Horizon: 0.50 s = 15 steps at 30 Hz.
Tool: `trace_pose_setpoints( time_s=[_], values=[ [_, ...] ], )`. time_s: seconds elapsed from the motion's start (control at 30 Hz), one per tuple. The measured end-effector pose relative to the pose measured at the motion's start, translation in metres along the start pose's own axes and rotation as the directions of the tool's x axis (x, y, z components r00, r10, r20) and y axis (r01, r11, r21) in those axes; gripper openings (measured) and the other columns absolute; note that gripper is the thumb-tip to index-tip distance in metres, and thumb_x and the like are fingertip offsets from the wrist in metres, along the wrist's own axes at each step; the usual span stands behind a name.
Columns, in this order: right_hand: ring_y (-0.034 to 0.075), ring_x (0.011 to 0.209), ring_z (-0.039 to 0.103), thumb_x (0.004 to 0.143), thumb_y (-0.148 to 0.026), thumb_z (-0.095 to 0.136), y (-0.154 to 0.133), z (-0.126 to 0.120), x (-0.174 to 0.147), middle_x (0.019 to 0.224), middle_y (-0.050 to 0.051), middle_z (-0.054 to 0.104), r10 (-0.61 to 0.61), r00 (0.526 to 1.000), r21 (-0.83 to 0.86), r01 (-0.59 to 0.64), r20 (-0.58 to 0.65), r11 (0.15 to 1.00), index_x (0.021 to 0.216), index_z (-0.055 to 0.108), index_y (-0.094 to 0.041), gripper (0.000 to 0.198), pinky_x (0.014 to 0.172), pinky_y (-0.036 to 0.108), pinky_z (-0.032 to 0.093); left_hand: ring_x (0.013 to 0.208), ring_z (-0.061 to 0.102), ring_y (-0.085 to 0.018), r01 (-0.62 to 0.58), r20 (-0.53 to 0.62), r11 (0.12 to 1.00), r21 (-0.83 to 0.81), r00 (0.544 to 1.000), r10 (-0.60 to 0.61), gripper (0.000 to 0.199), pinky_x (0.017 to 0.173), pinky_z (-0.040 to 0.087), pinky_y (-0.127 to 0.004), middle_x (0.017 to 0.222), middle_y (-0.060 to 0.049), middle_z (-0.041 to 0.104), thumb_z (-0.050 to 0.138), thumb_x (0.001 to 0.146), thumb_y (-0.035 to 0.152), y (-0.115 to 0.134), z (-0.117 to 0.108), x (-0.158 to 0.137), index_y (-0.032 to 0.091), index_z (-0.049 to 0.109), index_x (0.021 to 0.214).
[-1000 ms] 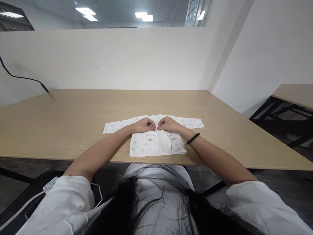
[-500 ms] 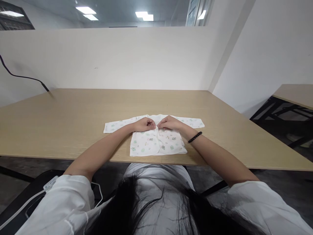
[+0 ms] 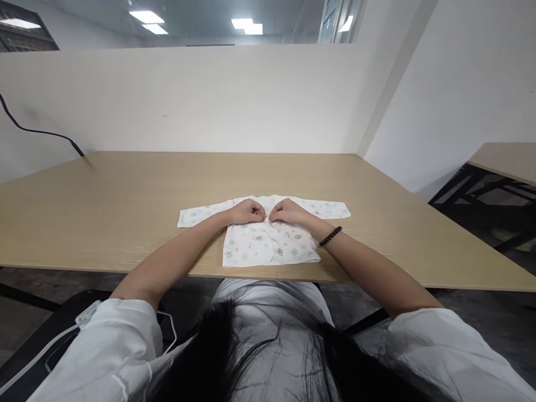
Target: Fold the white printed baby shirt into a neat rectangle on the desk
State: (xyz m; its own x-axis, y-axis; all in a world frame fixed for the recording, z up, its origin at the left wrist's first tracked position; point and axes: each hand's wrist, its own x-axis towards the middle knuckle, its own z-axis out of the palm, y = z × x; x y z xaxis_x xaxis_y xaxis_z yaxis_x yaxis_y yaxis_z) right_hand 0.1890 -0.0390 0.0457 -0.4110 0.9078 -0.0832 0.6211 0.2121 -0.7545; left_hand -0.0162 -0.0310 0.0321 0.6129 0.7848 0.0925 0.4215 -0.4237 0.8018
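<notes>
Printed shirt (image 3: 247, 245) has closed in front, hands (image 3: 245, 212) (image 3: 291, 212) pinching its edges

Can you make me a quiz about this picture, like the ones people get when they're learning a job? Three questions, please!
1. True or false: the left hand and the right hand are at opposite ends of the patterned garment.
2. Which wrist wears the black bracelet? A) left B) right C) both
3. Fill the gap: the garment's two long ____ stretch out to either side.

Key:
1. False: they are close together at the middle of its front.
2. B
3. sleeves
</notes>
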Motion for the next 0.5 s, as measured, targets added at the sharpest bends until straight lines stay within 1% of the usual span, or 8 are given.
trace_pose_setpoints(
  time_s=[0.07,0.17,0.27,0.33,0.43,0.5],
  values=[
    [0.01,0.047,0.039,0.067,-0.027,0.069,0.0,-0.003,0.0,0.046,-0.005,0.05,0.004,1.0,-0.007,-0.004,0.017,1.0,0.069,0.071,-0.015,0.012,0.046,0.025,0.029,0.057,0.046,-0.01,-0.001,0.003,1.0,-0.001,1.0,0.001,0.014,0.053,0.036,-0.023,0.062,0.0,0.059,0.066,0.068,0.028,0.0,0.0,0.0,0.014,0.07,0.066],
    [0.01,0.049,0.043,0.066,-0.027,0.073,0.002,-0.006,0.0,0.052,-0.004,0.055,0.01,1.0,-0.029,-0.01,0.014,1.0,0.07,0.068,-0.016,0.013,0.048,0.024,0.031,0.057,0.046,-0.01,-0.003,0.0,1.0,0.0,1.0,0.003,0.013,0.053,0.036,-0.023,0.061,0.0,0.058,0.068,0.066,0.028,0.001,0.0,0.0,0.015,0.068,0.065],
    [0.01,0.052,0.045,0.063,-0.031,0.079,0.002,-0.008,-0.002,0.057,-0.003,0.057,0.015,1.0,-0.057,-0.016,-0.007,0.998,0.068,0.061,-0.017,0.023,0.05,0.023,0.032,0.056,0.044,-0.009,-0.004,-0.007,1.0,0.005,1.0,0.004,0.018,0.053,0.036,-0.023,0.059,0.001,0.056,0.072,0.067,0.032,0.001,0.0,0.0,0.015,0.067,0.065],
    [0.009,0.051,0.042,0.063,-0.039,0.081,0.0,-0.009,-0.005,0.055,-0.004,0.052,0.007,1.0,-0.07,-0.006,0.009,0.998,0.062,0.055,-0.019,0.033,0.048,0.024,0.029,0.055,0.044,-0.009,-0.005,-0.006,1.0,0.008,1.0,0.005,0.02,0.052,0.035,-0.022,0.059,0.002,0.054,0.073,0.067,0.034,0.001,0.0,0.0,0.015,0.068,0.066],
    [0.008,0.045,0.03,0.066,-0.053,0.078,-0.008,-0.004,-0.014,0.047,-0.007,0.036,-0.023,0.993,-0.147,0.041,0.118,0.988,0.053,0.04,-0.021,0.052,0.045,0.026,0.02,0.056,0.045,-0.01,-0.008,0.007,1.0,0.007,1.0,0.008,0.02,0.052,0.035,-0.022,0.059,0.002,0.055,0.073,0.066,0.034,0.001,-0.001,0.0,0.015,0.068,0.067],
    [0.008,0.044,0.027,0.067,-0.057,0.076,-0.014,0.001,-0.019,0.046,-0.007,0.031,-0.04,0.982,-0.225,0.082,0.187,0.971,0.051,0.036,-0.021,0.056,0.045,0.028,0.016,0.055,0.046,-0.01,-0.01,0.021,1.0,0.003,1.0,0.01,0.019,0.051,0.035,-0.023,0.058,0.002,0.054,0.073,0.066,0.034,0.001,-0.002,-0.001,0.016,0.067,0.066]
  ],
)
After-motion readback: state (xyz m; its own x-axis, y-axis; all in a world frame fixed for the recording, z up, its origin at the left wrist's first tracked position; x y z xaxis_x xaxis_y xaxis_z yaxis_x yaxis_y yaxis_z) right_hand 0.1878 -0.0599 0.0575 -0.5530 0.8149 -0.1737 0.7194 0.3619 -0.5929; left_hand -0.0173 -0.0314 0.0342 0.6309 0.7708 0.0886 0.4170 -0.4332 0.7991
